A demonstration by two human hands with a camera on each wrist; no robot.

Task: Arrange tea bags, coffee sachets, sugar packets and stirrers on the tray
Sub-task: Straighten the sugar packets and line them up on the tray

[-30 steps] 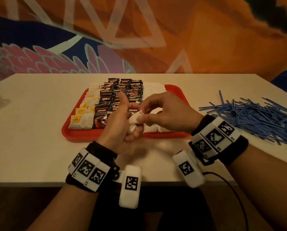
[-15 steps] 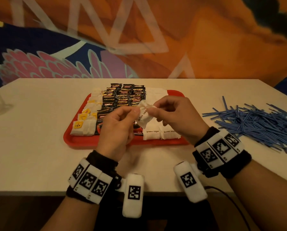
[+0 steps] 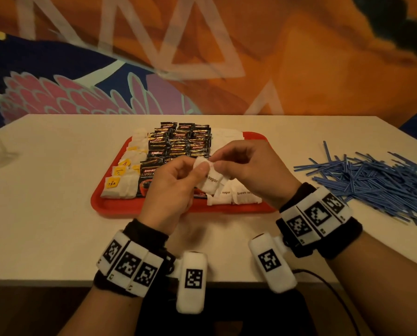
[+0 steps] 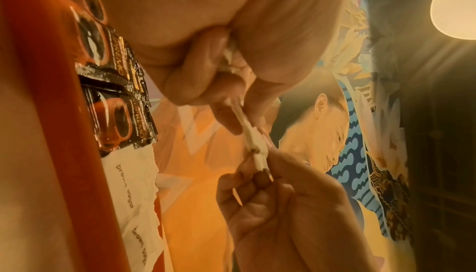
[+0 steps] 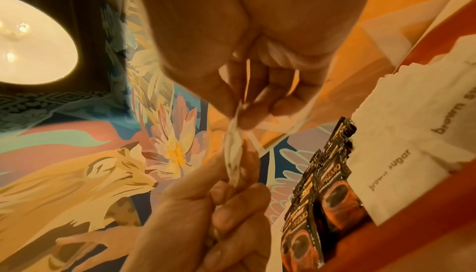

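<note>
Head view shows a white brown sugar packet (image 3: 211,181) held up just above the near right part of the red tray (image 3: 120,206), stretched between both hands. The left hand (image 3: 176,187) pinches its upper left edge with thumb and forefinger; the right hand (image 3: 248,170) pinches the other edge the same way, its remaining fingers curled. Both wrist views show the paper taut and slightly twisted between the fingertips. Pulling harder risks tearing it and spilling sugar over the coffee sachets (image 3: 180,144) and the sugar packets (image 3: 236,197) already laid flat below. Setting it down crooked could ruffle that neat row, or nudge the tea bags (image 3: 120,185) on the left. Blue stirrers (image 3: 372,180) lie in a loose heap on the table (image 3: 45,190), well apart from the tray; a careless sweep of the right wrist could scatter them.
</note>
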